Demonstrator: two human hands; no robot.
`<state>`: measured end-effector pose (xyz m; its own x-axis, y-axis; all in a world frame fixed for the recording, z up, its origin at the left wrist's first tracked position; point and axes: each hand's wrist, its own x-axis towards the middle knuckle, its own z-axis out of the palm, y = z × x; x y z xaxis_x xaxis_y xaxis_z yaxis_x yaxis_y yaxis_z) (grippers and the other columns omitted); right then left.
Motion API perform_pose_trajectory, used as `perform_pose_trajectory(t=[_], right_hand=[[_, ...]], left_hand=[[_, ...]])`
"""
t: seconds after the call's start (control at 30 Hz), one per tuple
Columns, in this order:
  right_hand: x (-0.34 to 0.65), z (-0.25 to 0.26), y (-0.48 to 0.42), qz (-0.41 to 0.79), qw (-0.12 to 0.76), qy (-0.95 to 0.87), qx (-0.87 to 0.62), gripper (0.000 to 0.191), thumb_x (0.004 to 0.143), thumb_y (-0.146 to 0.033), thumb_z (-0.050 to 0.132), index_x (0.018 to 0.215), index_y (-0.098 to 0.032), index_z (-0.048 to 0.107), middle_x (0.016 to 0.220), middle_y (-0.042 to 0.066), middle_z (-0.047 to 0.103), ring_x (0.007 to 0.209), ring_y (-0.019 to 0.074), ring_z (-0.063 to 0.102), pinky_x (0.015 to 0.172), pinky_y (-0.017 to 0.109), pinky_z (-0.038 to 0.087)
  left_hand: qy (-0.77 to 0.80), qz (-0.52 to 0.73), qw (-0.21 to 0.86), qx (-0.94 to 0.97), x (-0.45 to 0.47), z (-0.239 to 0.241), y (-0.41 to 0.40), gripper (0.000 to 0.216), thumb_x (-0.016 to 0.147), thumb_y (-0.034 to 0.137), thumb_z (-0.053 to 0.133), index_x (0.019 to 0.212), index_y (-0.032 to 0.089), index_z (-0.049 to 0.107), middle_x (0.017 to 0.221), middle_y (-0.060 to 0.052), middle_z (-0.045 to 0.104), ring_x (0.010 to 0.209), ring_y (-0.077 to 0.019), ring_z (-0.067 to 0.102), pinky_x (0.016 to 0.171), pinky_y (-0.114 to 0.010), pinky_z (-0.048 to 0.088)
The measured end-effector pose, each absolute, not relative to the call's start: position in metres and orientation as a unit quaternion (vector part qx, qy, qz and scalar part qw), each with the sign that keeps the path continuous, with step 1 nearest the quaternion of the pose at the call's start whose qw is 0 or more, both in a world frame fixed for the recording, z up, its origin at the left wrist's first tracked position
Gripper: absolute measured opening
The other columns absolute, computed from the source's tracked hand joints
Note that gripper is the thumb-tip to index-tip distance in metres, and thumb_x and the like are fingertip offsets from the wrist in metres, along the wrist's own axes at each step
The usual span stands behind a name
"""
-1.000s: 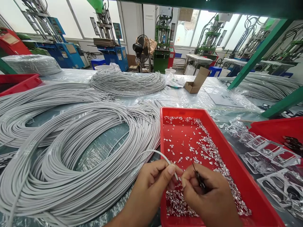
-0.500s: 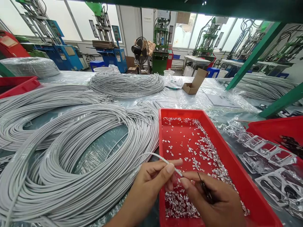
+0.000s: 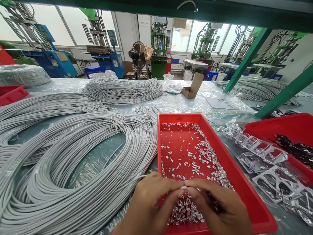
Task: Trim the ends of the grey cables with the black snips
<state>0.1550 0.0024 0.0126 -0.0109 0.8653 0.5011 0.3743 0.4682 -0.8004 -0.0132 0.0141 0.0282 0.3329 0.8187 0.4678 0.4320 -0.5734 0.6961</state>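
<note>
My left hand (image 3: 149,204) pinches the end of a thin grey cable (image 3: 184,187) over the near end of a red tray (image 3: 234,163). My right hand (image 3: 220,209) meets it fingertip to fingertip at the cable end and keeps a small dark tool (image 3: 213,202) tucked in its palm. The tray holds several small silver metal pieces (image 3: 202,160) scattered over its floor. A large coil of grey cable (image 3: 73,169) lies to the left of the tray, and the held cable runs back towards it.
More grey cable coils (image 3: 122,89) lie farther back and at the right (image 3: 259,88). A second red tray (image 3: 288,130) with dark parts sits at the right, clear plastic blister packs (image 3: 266,160) before it. A small open cardboard box (image 3: 192,88) stands behind. Green frame posts (image 3: 246,58) rise at right.
Both hands have drawn closer together and lower over the tray's near end; the cable end, earlier held up between them, is now pinched at the fingertips. The view has shifted right.
</note>
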Motion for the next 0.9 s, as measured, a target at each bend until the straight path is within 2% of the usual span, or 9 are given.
perform_pose_trajectory(t=[0.07,0.13,0.2,0.23,0.5,0.63,0.77,0.9], right_hand=[[0.144,0.016,0.000,0.309,0.554,-0.574,-0.518,0.009,0.075,-0.027,0.067,0.078,-0.033,0.073,0.057,-0.009,0.068,0.046,0.0079,0.059,0.048,0.016,0.042],[0.136,0.021,-0.002,0.370,0.543,-0.487,-0.575,0.007,0.068,-0.034,0.069,0.070,-0.029,0.074,0.043,-0.009,0.047,0.038,0.0059,0.040,0.041,0.018,0.030],[0.132,0.026,-0.003,0.417,0.518,-0.434,-0.607,0.015,0.062,-0.038,0.069,0.062,-0.024,0.073,0.043,-0.009,0.032,0.041,0.0053,0.027,0.042,0.019,0.021],[0.131,0.028,-0.003,0.436,0.511,-0.417,-0.613,0.018,0.061,-0.040,0.068,0.059,-0.022,0.072,0.044,-0.008,0.030,0.042,0.0056,0.025,0.044,0.020,0.020],[0.125,0.033,0.000,0.529,0.519,-0.341,-0.578,0.015,0.054,-0.034,0.072,0.056,-0.019,0.071,0.045,-0.008,0.032,0.044,0.0057,0.028,0.045,0.021,0.023],[0.122,0.031,0.002,0.577,0.526,-0.293,-0.551,0.015,0.049,-0.028,0.077,0.055,-0.016,0.069,0.042,-0.010,0.033,0.042,0.0029,0.023,0.044,0.019,0.019],[0.122,0.028,0.003,0.610,0.531,-0.287,-0.513,0.020,0.054,-0.032,0.077,0.057,-0.015,0.067,0.041,-0.010,0.033,0.042,0.0025,0.021,0.044,0.019,0.013],[0.121,0.026,0.004,0.619,0.537,-0.282,-0.498,0.021,0.054,-0.031,0.076,0.055,-0.016,0.060,0.042,-0.012,0.029,0.042,0.0028,0.019,0.043,0.019,0.011]], left_hand=[[0.430,0.466,0.298,0.713,-0.010,0.028,0.011,0.017,0.080,0.008,0.066,0.083,0.024,0.073,0.073,0.003,0.079,0.061,-0.0133,0.070,0.061,-0.023,0.052],[0.458,0.506,0.347,0.643,-0.008,0.027,0.008,0.018,0.076,0.009,0.069,0.079,0.026,0.075,0.072,0.004,0.079,0.063,-0.0134,0.072,0.061,-0.020,0.053],[0.479,0.523,0.373,0.598,-0.007,0.025,0.006,0.018,0.074,0.010,0.072,0.077,0.027,0.077,0.071,0.003,0.079,0.062,-0.0138,0.072,0.060,-0.019,0.053],[0.484,0.525,0.377,0.590,-0.006,0.024,0.005,0.017,0.073,0.011,0.073,0.076,0.027,0.077,0.070,0.003,0.079,0.062,-0.0141,0.072,0.060,-0.019,0.053],[0.458,0.577,0.308,0.602,-0.005,0.015,0.004,0.028,0.072,0.004,0.071,0.080,0.030,0.076,0.074,0.005,0.078,0.064,-0.0126,0.070,0.064,-0.020,0.053],[0.428,0.575,0.257,0.648,-0.007,0.010,0.004,0.032,0.072,-0.001,0.069,0.087,0.028,0.075,0.078,0.002,0.079,0.066,-0.0153,0.070,0.066,-0.025,0.055],[0.403,0.559,0.223,0.690,-0.010,0.010,0.005,0.039,0.073,-0.004,0.067,0.097,0.027,0.073,0.082,0.000,0.078,0.070,-0.0163,0.071,0.068,-0.027,0.055],[0.394,0.547,0.216,0.706,-0.011,0.009,0.006,0.042,0.073,-0.006,0.066,0.099,0.027,0.072,0.082,0.000,0.079,0.070,-0.0162,0.072,0.069,-0.026,0.055]])
